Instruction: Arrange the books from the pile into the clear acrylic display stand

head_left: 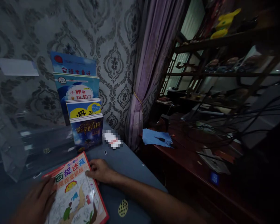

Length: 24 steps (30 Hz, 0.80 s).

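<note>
A picture book (78, 193) with a red border and colourful Chinese lettering lies tilted at the front of the blue-grey table. My right hand (101, 171) pinches its upper right edge, thumb on the cover and the other fingers curled at the side. Over the book's left side is my left hand (37, 199), smeared by motion; whether its fingers grip the edge I cannot make out. Just beyond, several books stand in stepped rows against the wall, a dark blue book (87, 132) in front, a yellow-and-blue book (84, 109) and taller blue books (78, 87) behind.
A clear plastic holder (11, 146) stands at the left. Beside the books lies a pixelated white item (112, 139). A purple curtain (144, 74) hangs at the table's far corner. Rightward, a dark red desk (182, 161) carries a blue cloth (156, 137) and cables, below cluttered shelves (200, 74).
</note>
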Tool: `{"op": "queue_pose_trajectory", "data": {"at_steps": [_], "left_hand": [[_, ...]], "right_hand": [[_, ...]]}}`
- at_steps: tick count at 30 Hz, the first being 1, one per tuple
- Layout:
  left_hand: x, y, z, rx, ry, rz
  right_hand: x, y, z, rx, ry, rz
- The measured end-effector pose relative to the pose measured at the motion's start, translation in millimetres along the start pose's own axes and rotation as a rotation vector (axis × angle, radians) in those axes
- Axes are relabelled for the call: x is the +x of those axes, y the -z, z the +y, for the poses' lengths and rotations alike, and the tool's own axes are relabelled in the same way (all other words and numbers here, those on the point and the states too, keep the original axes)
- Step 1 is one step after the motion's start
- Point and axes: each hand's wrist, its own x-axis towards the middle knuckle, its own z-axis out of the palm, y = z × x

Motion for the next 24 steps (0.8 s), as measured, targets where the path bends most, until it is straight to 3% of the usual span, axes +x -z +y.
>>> {"op": "queue_pose_trajectory", "data": {"at_steps": [6,11,15,20,24], "left_hand": [[2,31.4,25,0.105,0.021,-0.131],[16,57.3,30,0.033,-0.011,-0.224],[35,72.2,49,-0.290,0.138,-0.356],[56,72.5,89,-1.024,0.355,-0.569],[59,65.5,102,-0.965,0.426,-0.515]], "right_hand": [[7,3,-1,0.216,0.007,-0.048],[9,2,-6,0.414,-0.011,-0.178],[-1,-6,-13,0.564,-0.050,-0.241],[-8,-18,-11,0.527,0.003,-0.259],[-9,-22,-7,0.483,0.048,-0.244]]}}
